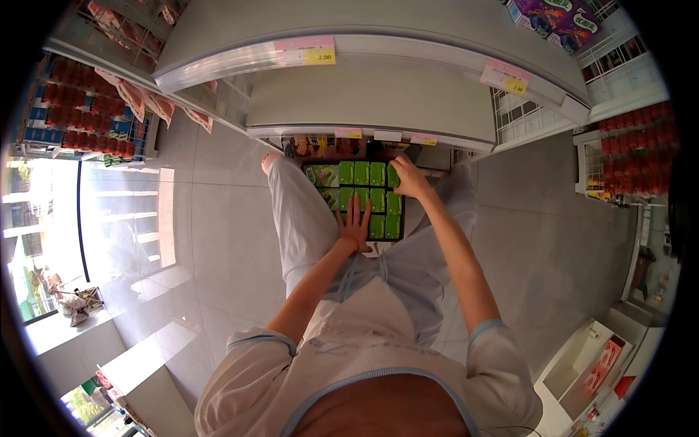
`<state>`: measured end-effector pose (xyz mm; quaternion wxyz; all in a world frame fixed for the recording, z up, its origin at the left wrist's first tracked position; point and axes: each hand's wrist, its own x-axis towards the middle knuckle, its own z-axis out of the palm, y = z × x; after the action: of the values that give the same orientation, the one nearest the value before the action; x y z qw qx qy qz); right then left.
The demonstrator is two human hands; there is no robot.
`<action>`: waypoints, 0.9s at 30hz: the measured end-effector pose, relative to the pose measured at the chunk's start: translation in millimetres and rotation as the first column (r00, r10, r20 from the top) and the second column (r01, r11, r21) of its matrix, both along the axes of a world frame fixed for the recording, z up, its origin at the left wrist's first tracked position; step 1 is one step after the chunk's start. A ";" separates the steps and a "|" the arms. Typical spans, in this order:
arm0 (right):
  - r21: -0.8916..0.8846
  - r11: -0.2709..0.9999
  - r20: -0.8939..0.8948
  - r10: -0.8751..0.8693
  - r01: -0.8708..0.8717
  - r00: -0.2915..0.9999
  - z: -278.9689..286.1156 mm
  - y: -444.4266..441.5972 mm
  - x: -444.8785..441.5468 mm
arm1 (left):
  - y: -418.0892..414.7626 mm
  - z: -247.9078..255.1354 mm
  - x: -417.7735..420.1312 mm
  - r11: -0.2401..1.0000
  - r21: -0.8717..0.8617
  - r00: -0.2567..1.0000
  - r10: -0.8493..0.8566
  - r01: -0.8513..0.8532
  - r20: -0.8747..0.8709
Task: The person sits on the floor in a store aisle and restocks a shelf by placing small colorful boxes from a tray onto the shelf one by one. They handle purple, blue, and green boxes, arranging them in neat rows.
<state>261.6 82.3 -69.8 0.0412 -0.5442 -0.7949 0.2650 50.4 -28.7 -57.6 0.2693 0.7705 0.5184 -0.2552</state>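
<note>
Rows of small green cartons [377,200] stand in a dark open tray or case [403,232] between my knees. Spread fingers of my left hand [355,225] lie over the cartons in the lower left part, with the palm near the edge closest to me. At the upper right corner my right hand [407,176] has its thumb and fingers around one green carton [393,176], which stands slightly apart from its row. Two larger green packs [322,175] with pictures lie along the left side, the lower one partly hidden.
Right in front is a shelf rack with a broad grey shelf [371,98] and price tags on its edges. Packaged goods [327,147] fill its lowest level. Purple cartons [562,24] stand at the upper right. Racks of red-packed goods [90,109] flank both sides.
</note>
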 end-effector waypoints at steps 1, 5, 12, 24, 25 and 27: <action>0.005 1.000 0.006 -0.007 0.007 1.000 3.8 -2.3 1.1 | -1.8 -2.0 -1.4 1.000 0.022 1.000 -0.003 0.002 0.020; 0.106 0.994 -0.043 -0.031 0.035 0.999 40.8 -15.7 2.4 | -10.0 -16.9 -11.8 0.987 0.161 0.984 -0.020 -0.009 0.179; 0.124 0.921 -0.507 -0.262 0.370 0.821 135.6 -58.6 0.0 | -1.9 -11.6 -5.7 0.812 -0.054 0.468 0.388 -0.581 0.794; 0.277 0.912 -0.284 -0.223 0.303 0.932 138.6 -98.8 -112.7 | 12.7 -32.9 -39.2 0.362 -0.930 -0.491 0.798 -0.072 0.349; 0.273 0.906 -0.311 -0.235 0.323 0.921 137.7 -96.1 -116.6 | 17.3 -33.9 -42.3 0.363 -0.923 -0.462 0.801 -0.130 0.380; 0.249 0.913 -0.356 -0.226 0.325 0.907 145.5 -87.7 -118.8 | 18.8 -25.7 -36.7 0.298 -0.950 -0.518 0.801 -0.089 0.300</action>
<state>142.8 -5.4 75.7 0.2895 -0.5891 -0.7228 0.2163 13.7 -10.0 -83.4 0.8047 0.1514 0.3757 0.4340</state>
